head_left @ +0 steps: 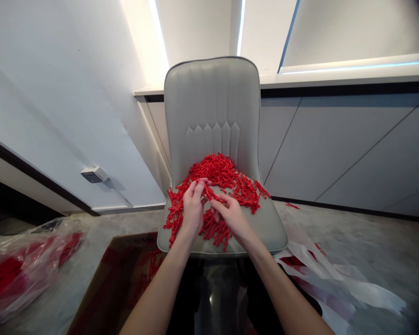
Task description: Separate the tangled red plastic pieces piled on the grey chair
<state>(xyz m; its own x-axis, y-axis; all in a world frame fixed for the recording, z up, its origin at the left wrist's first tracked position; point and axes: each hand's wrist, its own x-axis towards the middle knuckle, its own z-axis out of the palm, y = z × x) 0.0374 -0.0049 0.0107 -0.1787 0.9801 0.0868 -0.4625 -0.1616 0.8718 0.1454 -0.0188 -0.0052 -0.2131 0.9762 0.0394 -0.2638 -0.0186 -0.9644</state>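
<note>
Above the grey chair seat (268,228) both hands meet at a small bunch of glossy red strips (211,192). My left hand (194,200) has its thumb and fingers closed around the bunch's upper left end. At the lower right end, my right hand (229,213) pinches it between thumb and fingers. Whether the bunch is one piece or several is too small to tell. Behind the hands rises a heap of thin, knobbly red pieces (214,168). More red pieces (216,232) lie in a row near the seat's front edge, partly hidden by my hands.
A cardboard box (101,274) with red pieces inside stands at the lower left. Beside it lies a clear plastic bag (38,260) with red contents. White plastic wrapping (335,279) covers floor at right. Cabinets (335,139) stand behind the chair backrest (212,93).
</note>
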